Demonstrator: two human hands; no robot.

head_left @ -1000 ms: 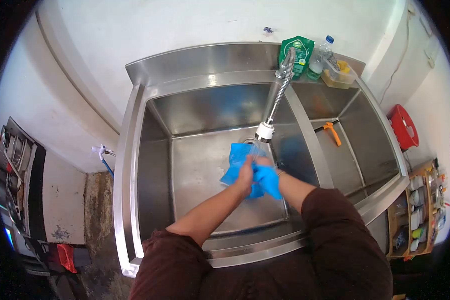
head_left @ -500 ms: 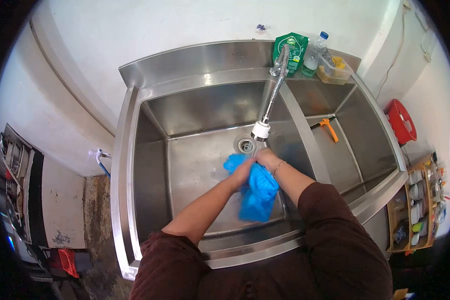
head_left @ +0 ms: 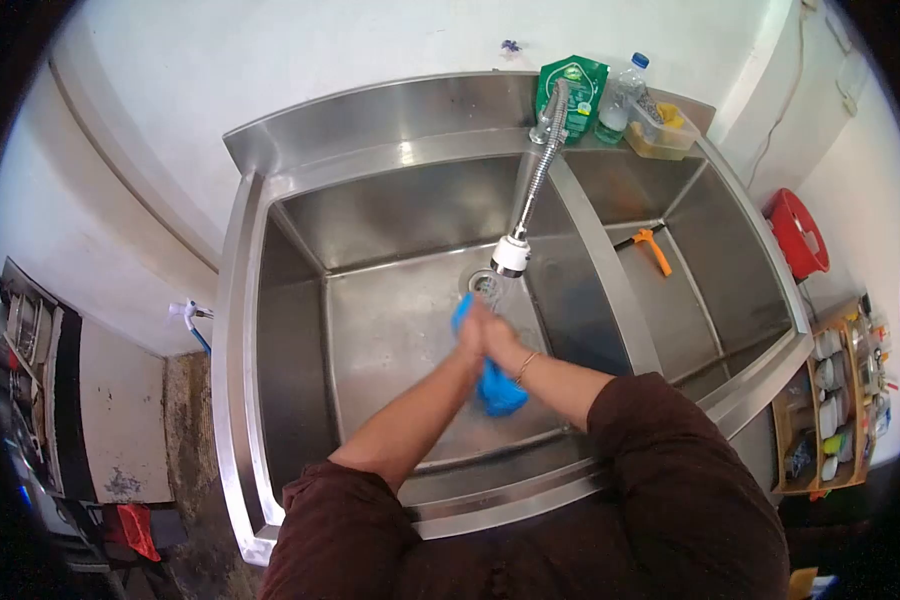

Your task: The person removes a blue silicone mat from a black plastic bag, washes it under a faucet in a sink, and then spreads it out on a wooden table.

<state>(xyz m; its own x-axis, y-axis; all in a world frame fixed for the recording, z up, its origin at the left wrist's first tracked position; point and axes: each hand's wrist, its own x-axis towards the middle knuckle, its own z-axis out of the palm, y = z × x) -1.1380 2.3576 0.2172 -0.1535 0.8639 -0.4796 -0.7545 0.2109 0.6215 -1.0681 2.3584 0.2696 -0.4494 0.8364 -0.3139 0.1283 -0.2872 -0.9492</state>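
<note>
Just below the white faucet head [head_left: 511,258], a person's left hand [head_left: 475,333] and right hand [head_left: 503,345] press together around a bunched blue cloth [head_left: 502,393], its ends jutting out past the palms; blur hides how the fingers close. The step appears to be rubbing or squeezing the cloth during a rinse, and the next move likely calls for a firm regrip that avoids knocking the faucet head. The basin floor [head_left: 385,335] offers the most room left of the faucet head, while the steel divider [head_left: 602,255] rises near its right
</note>
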